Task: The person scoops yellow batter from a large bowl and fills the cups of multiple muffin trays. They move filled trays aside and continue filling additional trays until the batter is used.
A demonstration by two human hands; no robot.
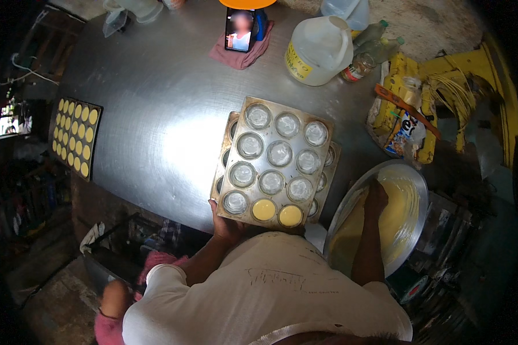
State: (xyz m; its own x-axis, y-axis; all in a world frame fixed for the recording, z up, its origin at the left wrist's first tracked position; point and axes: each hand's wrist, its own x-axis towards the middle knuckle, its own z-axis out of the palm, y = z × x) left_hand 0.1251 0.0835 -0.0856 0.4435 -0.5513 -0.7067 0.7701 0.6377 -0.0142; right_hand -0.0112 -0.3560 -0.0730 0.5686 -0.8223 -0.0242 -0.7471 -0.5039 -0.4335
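Observation:
A metal muffin tin (279,138) lies on top of others in a stack at the table's front edge. Two cups in its nearest row hold yellow batter (263,210); the other visible cups have a whitish coating inside. My left hand (226,226) grips the stack at its near left corner, thumb up at the side and fingers partly hidden beneath. To the right, my right hand (376,199) is down inside a large metal basin (421,207) of yellow batter (395,215). Its fingers look curled, and whether they hold something is hidden.
Filled muffin tins (74,133) sit at the left end of the metal table (146,86). A phone (239,30) stands on a pink cloth (241,60) at the back. Right of it are a plastic jug (319,51), bottles and a yellow crate (427,146). Another person's arm (114,297) shows lower left.

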